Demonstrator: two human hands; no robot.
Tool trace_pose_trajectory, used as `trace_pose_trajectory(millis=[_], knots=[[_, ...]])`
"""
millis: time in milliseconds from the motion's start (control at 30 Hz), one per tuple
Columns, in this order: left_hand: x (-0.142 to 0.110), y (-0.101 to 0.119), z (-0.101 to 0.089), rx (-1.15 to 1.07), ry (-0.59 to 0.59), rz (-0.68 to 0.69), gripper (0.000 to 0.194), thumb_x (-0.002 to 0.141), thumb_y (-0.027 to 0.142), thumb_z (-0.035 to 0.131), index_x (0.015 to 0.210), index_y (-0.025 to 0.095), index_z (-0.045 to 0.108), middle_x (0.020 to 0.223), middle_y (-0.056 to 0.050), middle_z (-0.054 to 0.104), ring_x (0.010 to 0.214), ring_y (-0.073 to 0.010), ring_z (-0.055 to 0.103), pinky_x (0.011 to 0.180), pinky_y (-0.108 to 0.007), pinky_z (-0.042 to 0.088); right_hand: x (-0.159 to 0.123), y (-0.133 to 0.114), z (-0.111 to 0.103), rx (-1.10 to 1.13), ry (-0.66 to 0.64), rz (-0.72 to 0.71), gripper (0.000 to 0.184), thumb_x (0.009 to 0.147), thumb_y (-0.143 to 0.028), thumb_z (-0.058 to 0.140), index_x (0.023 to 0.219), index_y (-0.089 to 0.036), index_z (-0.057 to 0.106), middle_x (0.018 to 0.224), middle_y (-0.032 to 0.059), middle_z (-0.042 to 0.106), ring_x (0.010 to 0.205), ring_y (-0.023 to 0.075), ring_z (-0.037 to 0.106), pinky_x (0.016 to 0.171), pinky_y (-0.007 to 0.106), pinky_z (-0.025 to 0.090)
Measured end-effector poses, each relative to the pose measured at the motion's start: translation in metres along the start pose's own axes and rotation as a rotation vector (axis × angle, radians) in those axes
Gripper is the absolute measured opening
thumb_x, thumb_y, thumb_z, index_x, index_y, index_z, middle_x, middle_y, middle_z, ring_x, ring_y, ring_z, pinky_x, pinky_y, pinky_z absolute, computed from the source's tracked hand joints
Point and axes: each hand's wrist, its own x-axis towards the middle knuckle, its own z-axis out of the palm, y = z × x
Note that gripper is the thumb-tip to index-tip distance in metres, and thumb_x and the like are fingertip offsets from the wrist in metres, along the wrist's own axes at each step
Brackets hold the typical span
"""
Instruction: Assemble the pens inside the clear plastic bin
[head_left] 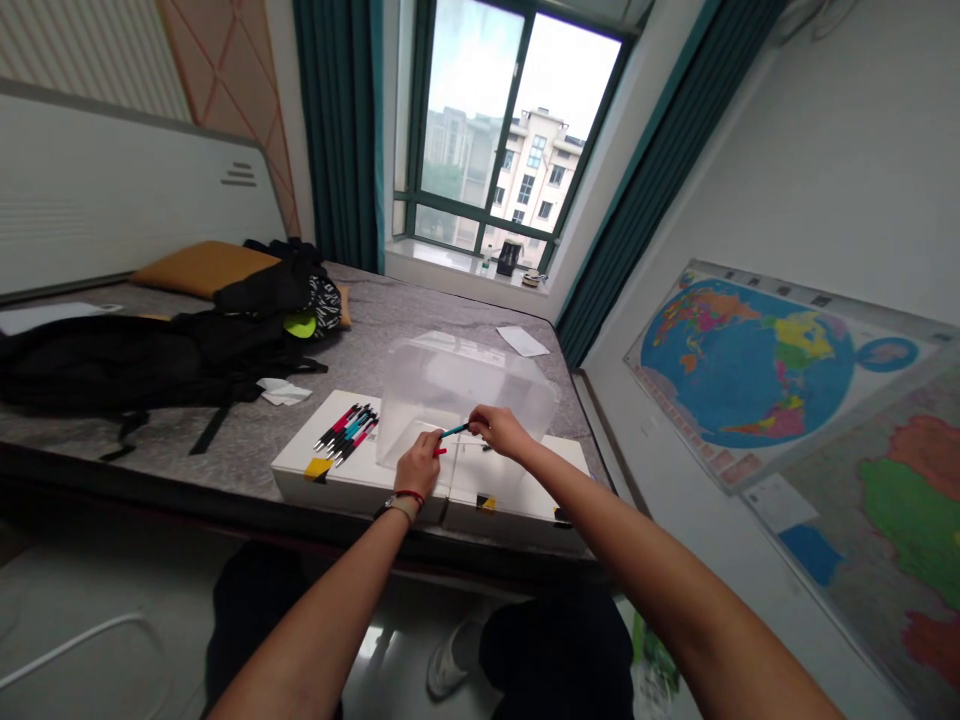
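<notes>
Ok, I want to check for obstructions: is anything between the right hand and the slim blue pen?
Nothing visible. The bare right hand pinches the dark end of the slim blue pen; the left hand holds its other end. The clear, box-shaped plastic bin doesn't come between them.

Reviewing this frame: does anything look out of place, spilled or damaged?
Nothing looks spilled or damaged. Slightly out of place is a crumpled white tissue-like sheet, lying loose like litter on the marbled grey mattress, beside the black fabric bag. The red, blue and black pens, loosely grouped on the white rectangular box, look ordinary.
</notes>
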Motion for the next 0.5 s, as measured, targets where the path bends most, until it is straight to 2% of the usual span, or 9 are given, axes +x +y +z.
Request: trace_pose_trajectory(millis=[100,167,300,367,433,500], knots=[[0.0,0.0,0.0,0.025,-0.017,0.006,0.04,0.091,0.015,0.042,0.128,0.028,0.051,0.12,-0.005,0.058,0.094,-0.0168,0.059,0.072,-0.025,0.045,-0.001,0.0,0.001,-0.073,0.016,0.04,0.007,0.083,-0.013,0.06,0.081,-0.018,0.065,0.071,0.0018,0.07,0.067,0.0145,0.063,0.069,0.025,0.047],[0.0,0.0,-0.001,0.043,-0.028,0.008,0.042,0.09,0.013,0.043,0.128,0.029,0.051,0.12,-0.005,0.057,0.092,-0.0165,0.059,0.071,-0.024,0.045,-0.003,0.002,0.008,-0.051,0.038,0.11,0.011,0.088,-0.019,0.056,0.079,-0.017,0.062,0.069,0.0024,0.069,0.063,0.0136,0.062,0.066,0.024,0.046],[-0.001,0.001,-0.003,0.064,-0.032,0.002,0.046,0.086,0.008,0.045,0.127,0.029,0.052,0.123,-0.005,0.055,0.09,-0.016,0.059,0.07,-0.024,0.046,-0.013,0.015,0.037,0.036,0.098,0.309,0.032,0.097,-0.032,0.038,0.077,-0.017,0.057,0.059,0.0022,0.064,0.045,0.0116,0.056,0.056,0.023,0.044],[-0.001,0.001,-0.003,0.066,-0.029,-0.007,0.048,0.085,0.007,0.046,0.126,0.029,0.053,0.125,-0.004,0.054,0.09,-0.0158,0.06,0.071,-0.024,0.046,-0.019,0.025,0.054,0.091,0.098,0.372,0.042,0.098,-0.037,0.033,0.068,-0.017,0.054,0.048,0.0014,0.059,0.04,0.0112,0.054,0.056,0.023,0.045],[-0.001,0.0,-0.003,0.061,-0.029,-0.006,0.049,0.084,0.006,0.046,0.126,0.03,0.054,0.127,-0.004,0.053,0.092,-0.0159,0.06,0.073,-0.024,0.047,-0.024,0.034,0.071,0.188,0.1,0.433,0.052,0.098,-0.045,0.029,0.059,-0.018,0.05,0.043,0.0018,0.054,0.039,0.0114,0.054,0.055,0.023,0.045],[0.0,0.0,-0.003,0.054,-0.036,0.004,0.05,0.083,0.005,0.047,0.125,0.03,0.055,0.127,-0.003,0.053,0.095,-0.0158,0.059,0.075,-0.023,0.047,-0.027,0.043,0.085,0.343,0.105,0.544,0.057,0.097,-0.053,0.024,0.059,-0.018,0.048,0.043,0.0023,0.054,0.037,0.0122,0.053,0.048,0.023,0.043]])
